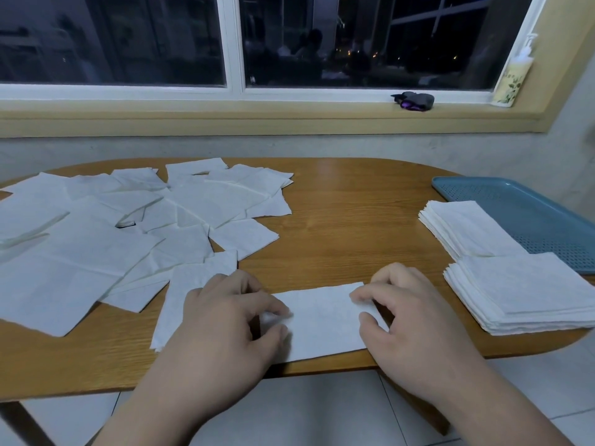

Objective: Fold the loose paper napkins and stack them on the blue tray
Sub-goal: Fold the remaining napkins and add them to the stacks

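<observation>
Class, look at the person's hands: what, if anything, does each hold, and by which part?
Both hold one white napkin lying at the table's near edge: the left hand pinches its left end, the right hand its right end.

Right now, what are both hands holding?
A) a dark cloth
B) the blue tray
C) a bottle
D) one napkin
D: the left hand and the right hand each pinch one end of the same napkin.
</observation>
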`<move>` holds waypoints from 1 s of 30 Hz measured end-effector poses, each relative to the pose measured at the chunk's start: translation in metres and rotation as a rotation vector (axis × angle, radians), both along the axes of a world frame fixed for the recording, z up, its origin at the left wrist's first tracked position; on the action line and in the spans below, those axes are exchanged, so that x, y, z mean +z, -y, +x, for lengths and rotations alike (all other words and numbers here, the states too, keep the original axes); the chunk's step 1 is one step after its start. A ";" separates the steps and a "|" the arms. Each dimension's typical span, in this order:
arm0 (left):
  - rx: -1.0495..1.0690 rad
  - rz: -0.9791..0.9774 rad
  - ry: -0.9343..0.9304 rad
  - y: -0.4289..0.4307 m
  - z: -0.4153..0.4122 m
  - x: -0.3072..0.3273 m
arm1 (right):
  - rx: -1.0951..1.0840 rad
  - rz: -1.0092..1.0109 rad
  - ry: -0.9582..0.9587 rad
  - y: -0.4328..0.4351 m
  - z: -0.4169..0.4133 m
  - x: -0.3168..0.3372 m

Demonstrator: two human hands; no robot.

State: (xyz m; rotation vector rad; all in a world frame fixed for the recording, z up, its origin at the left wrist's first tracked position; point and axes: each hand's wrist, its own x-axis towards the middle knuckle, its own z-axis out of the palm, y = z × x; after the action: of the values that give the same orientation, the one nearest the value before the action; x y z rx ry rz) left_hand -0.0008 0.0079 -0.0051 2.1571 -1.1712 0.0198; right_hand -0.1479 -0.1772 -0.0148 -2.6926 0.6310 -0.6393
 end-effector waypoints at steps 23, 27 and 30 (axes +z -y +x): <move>0.197 -0.094 -0.035 -0.068 0.036 0.005 | 0.291 -0.035 0.000 -0.074 0.039 0.006; 0.184 -0.086 -0.034 -0.077 0.041 -0.001 | 0.354 -0.056 -0.071 -0.088 0.065 0.017; 0.164 -0.089 -0.015 -0.079 0.043 -0.002 | 0.353 -0.081 -0.133 -0.091 0.081 0.020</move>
State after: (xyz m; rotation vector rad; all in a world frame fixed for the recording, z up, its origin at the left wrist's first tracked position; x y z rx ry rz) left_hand 0.0418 0.0873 -0.0074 2.1644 -0.9641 0.1251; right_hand -0.0670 -0.0860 0.0047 -2.8380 0.1507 -0.4023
